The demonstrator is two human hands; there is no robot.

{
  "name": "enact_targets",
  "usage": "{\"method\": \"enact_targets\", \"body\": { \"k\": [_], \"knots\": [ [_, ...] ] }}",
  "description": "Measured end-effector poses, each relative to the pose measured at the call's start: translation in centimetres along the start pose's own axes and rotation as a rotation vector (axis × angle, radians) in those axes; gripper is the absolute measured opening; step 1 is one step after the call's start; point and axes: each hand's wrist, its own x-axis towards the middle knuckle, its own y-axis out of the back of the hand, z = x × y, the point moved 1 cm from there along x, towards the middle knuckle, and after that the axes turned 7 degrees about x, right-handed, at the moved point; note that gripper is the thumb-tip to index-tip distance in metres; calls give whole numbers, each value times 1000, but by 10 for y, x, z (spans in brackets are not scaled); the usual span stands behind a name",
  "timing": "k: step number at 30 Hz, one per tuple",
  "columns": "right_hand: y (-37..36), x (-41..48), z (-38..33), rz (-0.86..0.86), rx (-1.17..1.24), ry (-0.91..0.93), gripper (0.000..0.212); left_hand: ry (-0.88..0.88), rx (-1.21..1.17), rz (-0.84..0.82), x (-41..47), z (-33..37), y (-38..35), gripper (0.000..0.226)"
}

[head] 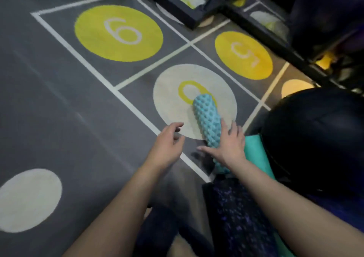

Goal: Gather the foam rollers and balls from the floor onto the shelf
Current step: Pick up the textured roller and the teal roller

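Observation:
A light blue knobbly foam roller (pixel 206 116) lies on the floor across a pale circle. My right hand (pixel 226 146) rests flat on its near half with fingers spread, not wrapped around it. My left hand (pixel 167 144) hovers just left of the roller, fingers loosely curled and apart, holding nothing. A smooth teal roller (pixel 256 154) lies beside the blue one on its right. A dark purple-speckled roller (pixel 236 217) lies nearer to me, under my right forearm. A large dark ball (pixel 319 138) sits at the right. The black shelf frame (pixel 307 63) runs along the upper right.
The dark floor (pixel 59 99) carries white grid lines and yellow numbered circles (pixel 118 33). A black frame base (pixel 177 10) stands at the top centre. Another dark ball (pixel 327 16) sits on the shelf at the upper right. A pale circle (pixel 27 199) marks the floor at lower left.

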Motion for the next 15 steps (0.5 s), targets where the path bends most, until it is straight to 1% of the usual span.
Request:
{"method": "enact_targets", "body": {
  "k": [1,2,3,4,5,7,8,9,11,12,13,14,15],
  "knots": [
    [0,1,12,17,-14,-93,142,26,-12,-27,4,2,-15,39],
    [-2,1,20,-13,-27,-185,145,64,-43,-35,6,3,-26,39],
    [-6,3,25,-67,-60,-237,144,105,-89,-35,8,3,-35,37],
    [-11,5,27,-98,-99,-239,136,141,-128,-35,10,3,-42,36],
    [-15,8,28,-94,-131,-216,123,171,-145,-35,11,2,-47,35],
    [-16,15,22,-20,-122,-176,100,231,-156,-44,14,-2,-51,34],
    [-15,16,16,6,-67,-170,95,269,-183,-39,15,-5,-51,34],
    [-13,16,8,22,46,-178,93,304,-224,-28,16,-7,-50,34],
    [-9,9,-13,-8,408,-171,83,395,-381,-18,12,-8,-46,37],
    [-9,4,-25,-81,568,-118,75,447,-519,-28,10,-6,-44,39],
    [-8,0,-37,-193,667,-25,67,484,-697,-42,9,-3,-42,40],
    [-10,-2,-46,-308,697,87,61,496,-856,-28,8,-3,-39,42],
    [-12,-1,-50,-379,709,185,57,500,-960,22,9,-6,-36,48]
  ]
}}
